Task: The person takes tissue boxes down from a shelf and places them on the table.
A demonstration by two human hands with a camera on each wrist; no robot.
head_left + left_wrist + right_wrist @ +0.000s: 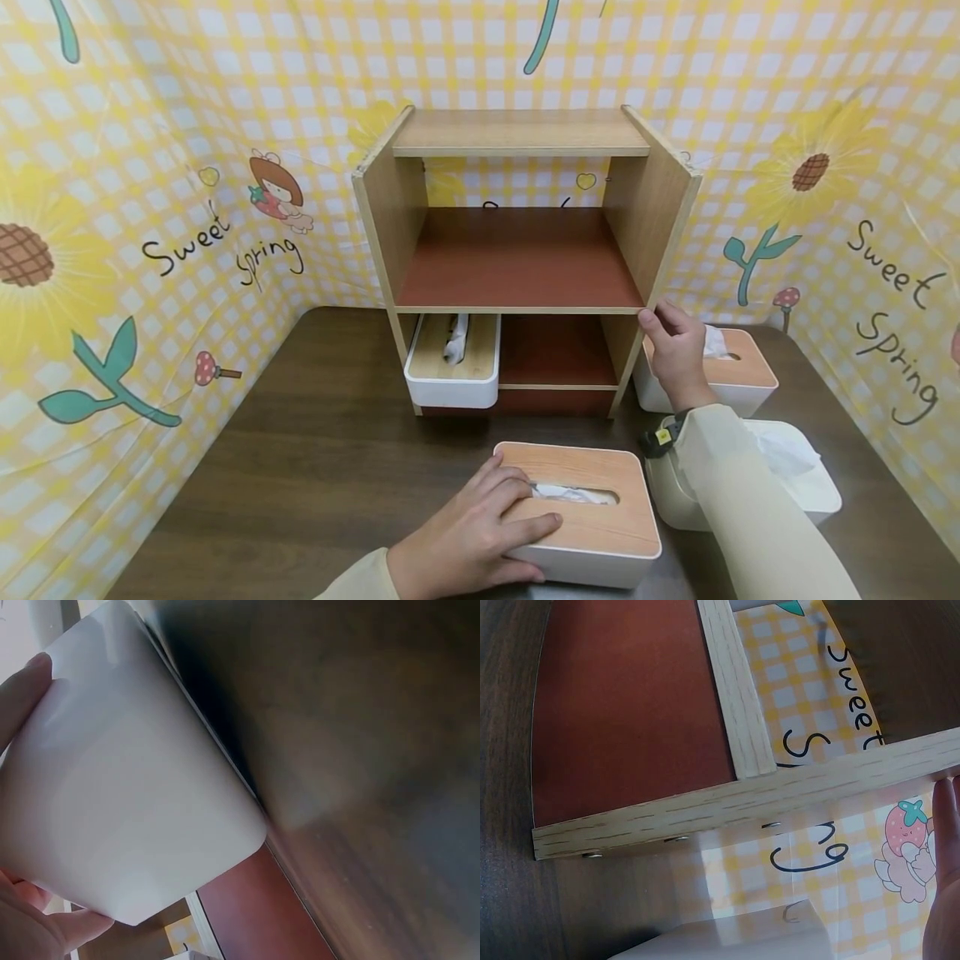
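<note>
My left hand (480, 521) grips the near left end of a white tissue box (577, 533) with a wood-look lid and tissue showing in its slot. In the left wrist view, digits hold opposite edges of the white end wall (127, 772). My right hand (675, 354) touches the right side panel of a wooden shelf unit (521, 310), its fingertips at the panel's front edge. The right wrist view shows fingers (946, 847) against the panel's outer face. Another tissue box (452, 393) sits in the lower left compartment, its front end jutting out.
Right of the shelf unit stands a tissue box (742, 354) with a wood-look lid. Nearer me, under my right forearm, is an all-white tissue box (813, 492). Yellow checked cloth (285, 75) hangs around the dark wooden table (300, 467).
</note>
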